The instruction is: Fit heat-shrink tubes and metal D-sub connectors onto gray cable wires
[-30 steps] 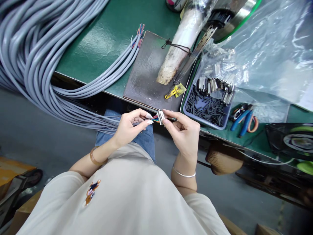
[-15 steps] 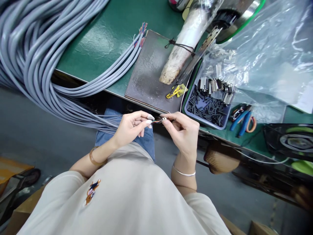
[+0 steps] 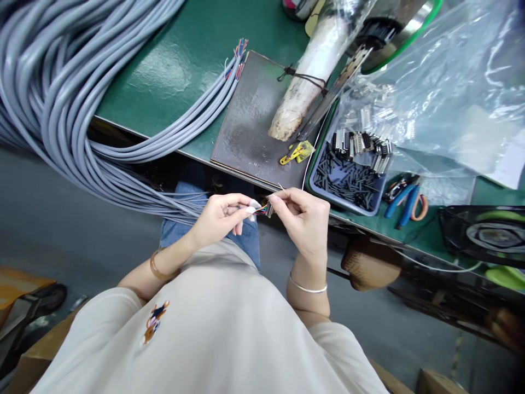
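Observation:
My left hand is closed in a pinch on thin coloured wires, just in front of my lap. At the wires' end is a small metal connector, and my right hand has thumb and forefinger closed at its upper edge. A thin light strand shows above the right fingertips; what it belongs to I cannot make out. Several grey cables run in behind my left hand from the large grey bundle. The wires' far ends inside the left fingers are hidden.
On the green bench lie a dark board with a white wrapped rod and a yellow clip. To the right are a bin of black tubes and connectors, blue-handled pliers and clear plastic bags.
The connector has turned and dropped slightly, so more of its pinned side shows between the hands. My right hand has shifted a little left; both hands keep their pinch.

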The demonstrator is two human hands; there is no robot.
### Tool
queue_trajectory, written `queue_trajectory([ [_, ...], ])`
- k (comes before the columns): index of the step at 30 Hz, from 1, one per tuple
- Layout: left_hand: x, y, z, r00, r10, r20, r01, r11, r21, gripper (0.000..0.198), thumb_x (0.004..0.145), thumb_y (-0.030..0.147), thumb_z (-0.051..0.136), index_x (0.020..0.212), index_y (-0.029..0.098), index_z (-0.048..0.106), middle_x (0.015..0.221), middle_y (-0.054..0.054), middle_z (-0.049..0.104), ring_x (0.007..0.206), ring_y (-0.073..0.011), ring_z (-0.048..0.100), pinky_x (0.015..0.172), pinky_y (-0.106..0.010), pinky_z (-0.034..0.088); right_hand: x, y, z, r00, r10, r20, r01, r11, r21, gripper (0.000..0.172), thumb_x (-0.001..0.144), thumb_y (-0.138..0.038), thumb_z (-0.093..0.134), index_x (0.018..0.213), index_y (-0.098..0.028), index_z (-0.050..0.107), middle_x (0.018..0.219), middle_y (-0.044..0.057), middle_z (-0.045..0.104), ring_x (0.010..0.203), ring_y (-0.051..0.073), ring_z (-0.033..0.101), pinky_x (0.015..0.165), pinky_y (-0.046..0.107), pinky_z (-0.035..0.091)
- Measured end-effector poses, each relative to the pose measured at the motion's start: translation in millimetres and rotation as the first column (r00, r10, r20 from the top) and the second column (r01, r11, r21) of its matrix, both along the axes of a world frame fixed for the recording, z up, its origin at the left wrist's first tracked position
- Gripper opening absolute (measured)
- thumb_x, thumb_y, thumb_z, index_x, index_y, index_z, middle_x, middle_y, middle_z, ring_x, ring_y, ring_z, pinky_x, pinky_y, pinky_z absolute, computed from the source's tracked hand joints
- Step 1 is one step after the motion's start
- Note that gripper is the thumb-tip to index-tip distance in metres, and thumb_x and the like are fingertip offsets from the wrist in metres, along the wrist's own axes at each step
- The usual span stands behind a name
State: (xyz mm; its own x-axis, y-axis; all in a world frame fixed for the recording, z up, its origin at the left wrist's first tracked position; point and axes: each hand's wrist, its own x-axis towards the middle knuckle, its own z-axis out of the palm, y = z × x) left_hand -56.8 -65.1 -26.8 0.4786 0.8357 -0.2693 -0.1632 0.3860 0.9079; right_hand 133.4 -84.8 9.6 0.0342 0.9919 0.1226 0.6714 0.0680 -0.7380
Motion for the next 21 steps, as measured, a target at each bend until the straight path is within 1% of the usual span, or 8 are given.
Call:
queue_trajectory([
  [4, -4.2, -3.9, -8.9, 0.976, -0.162, -0.145, 0.183, 0.971, 0.151, 0.022, 0.09, 0.03, 0.067, 0.099, 0.012, 0.076, 0.079, -0.006, 0.077, 0.051, -0.0091, 0.063, 0.051, -0.02, 0.051, 3.2, -5.4, -3.0, 0.99, -0.121, -0.071, 0.128, 0.986, 0.11, 0.022, 0.093, -0.038, 0.067, 0.085, -0.02, 0.075, 0.06, -0.004, 0.058, 0.046, 0.007, 0.038, 0.047, 0.026, 0.029],
  [6, -6.8, -5.9, -12.7, 0.918, -0.246, -0.311, 0.344, 0.885, 0.315, 0.017, 0.09, 0.025, 0.067, 0.094, 0.015, 0.079, 0.087, -0.008, 0.08, 0.07, -0.0151, 0.073, 0.067, -0.025, 0.056, 5.3, -8.1, -3.5, 0.971, -0.199, -0.133, 0.224, 0.951, 0.214, 0.023, 0.096, -0.039, 0.064, 0.086, -0.021, 0.075, 0.059, -0.003, 0.057, 0.045, 0.007, 0.042, 0.045, 0.026, 0.029],
  [8, -9.6, -4.3, -11.9, 0.881, -0.215, -0.42, 0.411, 0.787, 0.46, 0.014, 0.09, 0.023, 0.068, 0.091, 0.016, 0.08, 0.095, -0.008, 0.082, 0.086, -0.0194, 0.076, 0.08, -0.029, 0.057, 7.3, -9.9, -3.5, 0.953, -0.244, -0.178, 0.292, 0.898, 0.328, 0.025, 0.097, -0.039, 0.063, 0.085, -0.021, 0.075, 0.057, -0.003, 0.057, 0.044, 0.008, 0.046, 0.044, 0.025, 0.031],
  [11, -15.3, 15.0, 0.0, 0.921, -0.002, -0.388, 0.256, 0.755, 0.603, 0.013, 0.091, 0.025, 0.069, 0.092, 0.015, 0.077, 0.093, -0.006, 0.08, 0.085, -0.0165, 0.074, 0.081, -0.027, 0.056, 10.4, -11.6, -4.3, 0.947, -0.247, -0.207, 0.318, 0.826, 0.466, 0.023, 0.096, -0.039, 0.065, 0.086, -0.022, 0.077, 0.055, -0.004, 0.058, 0.042, 0.006, 0.047, 0.043, 0.023, 0.031],
  [13, -21.4, 43.3, 8.4, 0.894, 0.249, -0.372, 0.122, 0.663, 0.738, 0.014, 0.093, 0.026, 0.066, 0.091, 0.015, 0.075, 0.093, -0.005, 0.078, 0.087, -0.017, 0.071, 0.087, -0.031, 0.054, 12.6, -13.1, -5.5, 0.953, -0.22, -0.207, 0.297, 0.81, 0.506, 0.02, 0.096, -0.036, 0.066, 0.087, -0.022, 0.078, 0.056, -0.004, 0.061, 0.041, 0.006, 0.048, 0.043, 0.022, 0.031],
  [16, -33.1, 103.5, 2.8, 0.712, 0.561, -0.423, 0.102, 0.514, 0.852, 0.012, 0.094, 0.03, 0.067, 0.096, 0.018, 0.07, 0.108, -0.007, 0.073, 0.113, -0.0252, 0.061, 0.106, -0.045, 0.045, 15.5, -16.5, -6.2, 0.965, -0.189, -0.184, 0.258, 0.819, 0.512, 0.016, 0.095, -0.032, 0.066, 0.09, -0.024, 0.079, 0.064, -0.003, 0.068, 0.043, 0.006, 0.05, 0.044, 0.022, 0.033],
  [19, -43.9, 165.7, -26.9, 0.597, 0.623, -0.506, 0.162, 0.524, 0.836, 0.018, 0.091, 0.034, 0.073, 0.089, 0.018, 0.064, 0.106, -0.008, 0.067, 0.115, -0.025, 0.051, 0.111, -0.046, 0.039, 17.6, -19.9, -4.8, 0.972, -0.181, -0.149, 0.233, 0.827, 0.511, 0.016, 0.094, -0.033, 0.066, 0.089, -0.024, 0.079, 0.067, -0.001, 0.071, 0.044, 0.008, 0.053, 0.045, 0.023, 0.036],
  [21, -49.9, 197.3, -46.1, 0.586, 0.625, -0.516, 0.157, 0.537, 0.829, 0.021, 0.09, 0.034, 0.073, 0.081, 0.02, 0.06, 0.099, -0.007, 0.065, 0.108, -0.0214, 0.048, 0.108, -0.041, 0.04, 19.1, -21.5, -4.3, 0.973, -0.186, -0.137, 0.23, 0.83, 0.508, 0.017, 0.095, -0.034, 0.066, 0.089, -0.024, 0.079, 0.067, -0.001, 0.072, 0.043, 0.008, 0.052, 0.045, 0.023, 0.036],
])
